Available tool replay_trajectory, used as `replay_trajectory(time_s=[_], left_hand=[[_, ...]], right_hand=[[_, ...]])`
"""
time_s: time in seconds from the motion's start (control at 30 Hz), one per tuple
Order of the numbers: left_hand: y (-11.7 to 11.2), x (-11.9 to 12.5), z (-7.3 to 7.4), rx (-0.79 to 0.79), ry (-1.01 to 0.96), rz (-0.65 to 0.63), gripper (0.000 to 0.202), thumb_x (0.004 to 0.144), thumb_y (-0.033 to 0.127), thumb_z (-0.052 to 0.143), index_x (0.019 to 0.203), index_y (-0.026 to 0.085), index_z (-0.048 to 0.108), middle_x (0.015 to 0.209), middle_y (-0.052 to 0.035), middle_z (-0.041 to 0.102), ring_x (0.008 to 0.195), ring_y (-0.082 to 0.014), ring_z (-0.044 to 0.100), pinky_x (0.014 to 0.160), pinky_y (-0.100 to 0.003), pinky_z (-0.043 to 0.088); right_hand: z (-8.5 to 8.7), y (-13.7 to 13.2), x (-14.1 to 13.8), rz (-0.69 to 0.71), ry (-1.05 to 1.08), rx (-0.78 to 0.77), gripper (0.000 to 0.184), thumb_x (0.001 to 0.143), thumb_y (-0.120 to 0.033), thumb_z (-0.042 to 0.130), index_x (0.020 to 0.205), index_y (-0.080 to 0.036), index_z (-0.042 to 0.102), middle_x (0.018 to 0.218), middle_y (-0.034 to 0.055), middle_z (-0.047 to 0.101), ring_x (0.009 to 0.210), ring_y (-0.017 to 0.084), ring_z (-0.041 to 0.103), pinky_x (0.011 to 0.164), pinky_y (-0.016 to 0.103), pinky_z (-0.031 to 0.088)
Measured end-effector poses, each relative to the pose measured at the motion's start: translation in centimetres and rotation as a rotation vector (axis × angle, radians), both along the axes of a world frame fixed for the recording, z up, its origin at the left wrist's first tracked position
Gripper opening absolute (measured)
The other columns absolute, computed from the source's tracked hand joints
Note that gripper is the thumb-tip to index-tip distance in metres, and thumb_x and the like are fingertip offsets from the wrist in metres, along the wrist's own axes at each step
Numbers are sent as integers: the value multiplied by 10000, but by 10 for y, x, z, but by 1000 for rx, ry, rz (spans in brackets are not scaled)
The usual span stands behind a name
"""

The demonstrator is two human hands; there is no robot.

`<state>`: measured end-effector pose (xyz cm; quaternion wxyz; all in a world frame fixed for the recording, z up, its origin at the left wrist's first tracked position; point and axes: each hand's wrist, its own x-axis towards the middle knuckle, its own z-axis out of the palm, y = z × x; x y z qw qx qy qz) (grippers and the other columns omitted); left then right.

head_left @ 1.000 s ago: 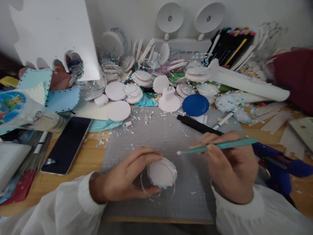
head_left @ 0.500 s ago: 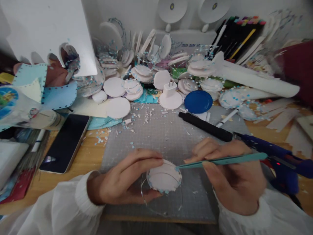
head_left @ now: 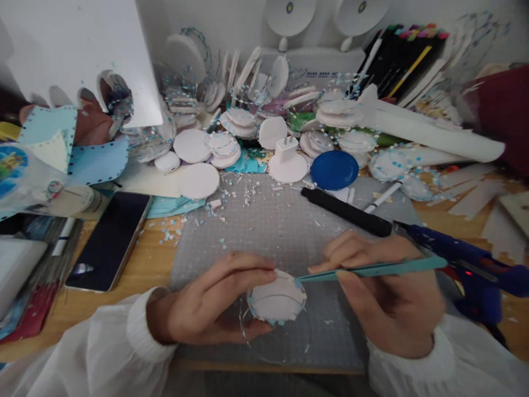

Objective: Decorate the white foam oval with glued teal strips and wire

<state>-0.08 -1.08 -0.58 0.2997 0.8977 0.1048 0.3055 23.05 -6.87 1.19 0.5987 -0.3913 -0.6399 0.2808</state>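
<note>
Between the fingers and thumb of my left hand (head_left: 221,295) is a small white disc (head_left: 276,300), gripped at its left side. Tiny blue and white pieces line its rim, and thin wire loops hang around it. My right hand (head_left: 384,292) pinches teal tweezers (head_left: 372,270), held almost level. Their tips meet the disc's upper right rim at a small blue piece (head_left: 297,283). Whether the tips are closed on that piece is too small to tell. Both hands are above a grey cutting mat (head_left: 264,231).
A black pen-shaped tool (head_left: 345,212) and a blue glue gun (head_left: 467,264) lie to the right. On the left is a phone (head_left: 111,240). White discs (head_left: 200,181), a blue lid (head_left: 334,170) and a charger plug (head_left: 286,149) line the back. Scraps litter the mat.
My right hand and the tweezers have shifted slightly left, with the tips still at the disc's upper right rim. The disc is tilted a little differently in my left hand.
</note>
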Motion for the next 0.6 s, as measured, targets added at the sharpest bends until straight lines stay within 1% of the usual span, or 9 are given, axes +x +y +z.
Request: replay_trajectory(time_s=[0.13,0.33,0.5,0.6], left_hand=[[0,0,0,-3,2,7,633,754,230,749,1303,83,470,1155,-189,624,1077,-244,621,897,-323,567],[0,1,-1,-4,-12,-7,616,743,231,763,1268,60,489,1141,-199,621,1078,-240,616,910,-307,557],[0,2,-1,-23,-13,10,621,754,242,751,1291,92,479,1131,-196,637,1053,-247,633,882,-323,569],[1,2,0,-22,-23,13,626,753,236,751,1298,99,476,1127,-192,643,1047,-248,638,874,-324,573]], right_hand=[[-1,0,0,-15,-23,-10,243,846,-42,531,989,-234,570,762,32,685,635,190,627,570,386,515],[-3,-2,1,24,19,-35,293,813,13,522,997,-210,572,781,37,676,662,189,632,580,379,516],[-2,-2,0,-1,9,-26,270,833,-32,542,1005,-236,582,757,30,675,652,203,636,559,381,518],[-1,0,0,-12,15,-11,242,837,-59,558,1006,-231,583,751,27,657,658,203,647,554,371,523]])
